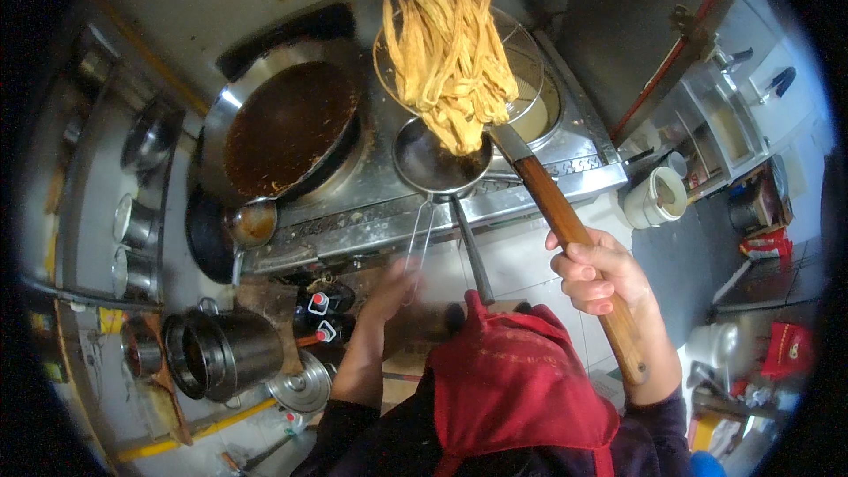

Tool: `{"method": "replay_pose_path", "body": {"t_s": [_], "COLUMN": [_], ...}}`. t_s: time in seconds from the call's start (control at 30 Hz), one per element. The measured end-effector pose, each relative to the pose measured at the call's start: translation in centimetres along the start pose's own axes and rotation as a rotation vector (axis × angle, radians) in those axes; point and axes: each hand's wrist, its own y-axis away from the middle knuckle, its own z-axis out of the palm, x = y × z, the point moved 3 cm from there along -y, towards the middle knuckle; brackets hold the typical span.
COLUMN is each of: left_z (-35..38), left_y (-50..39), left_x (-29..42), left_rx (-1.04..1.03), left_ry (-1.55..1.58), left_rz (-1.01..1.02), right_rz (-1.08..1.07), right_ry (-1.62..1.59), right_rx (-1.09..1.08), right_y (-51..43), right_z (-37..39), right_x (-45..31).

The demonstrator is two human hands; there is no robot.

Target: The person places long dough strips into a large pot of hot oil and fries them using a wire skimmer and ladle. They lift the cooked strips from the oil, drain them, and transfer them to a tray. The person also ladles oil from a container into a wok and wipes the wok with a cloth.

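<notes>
My right hand (593, 271) is closed around the wooden handle (553, 199) of a wire skimmer (530, 73). A heap of long, yellow fried strips (454, 59) lies on the skimmer. Below it, a small dark pan (442, 162) sits at the stove's edge, its metal handle (472, 252) pointing towards me. My left hand (391, 288), blurred, is at the looped wire handle (419, 235) of a strainer near that pan; whether its fingers are closed on the wire is unclear. The skimmer partly hides a round pot (540, 116) with pale contents behind it.
A large wok (291, 126) of dark brown liquid stands on the stove at left, with a ladle (255, 224) at its near rim. A tall metal pot (228, 354) and a lid (301, 381) are lower left. A white bucket (652, 199) is right of the stove (576, 182).
</notes>
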Motion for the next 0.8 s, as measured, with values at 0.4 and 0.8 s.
{"method": "replay_pose_path", "body": {"t_s": [0.4, 0.8], "left_z": [0.1, 0.1], "left_y": [1.1, 1.4], "left_x": [0.6, 0.4], "left_rx": [0.036, 0.035], "left_ry": [0.004, 0.109], "left_rz": [-0.045, -0.044], "right_rz": [0.001, 0.008], "right_ry": [0.020, 0.019], "right_rx": [-0.019, -0.006], "right_y": [0.6, 0.1], "right_z": [1.5, 1.7], "right_x": [0.7, 0.8]}}
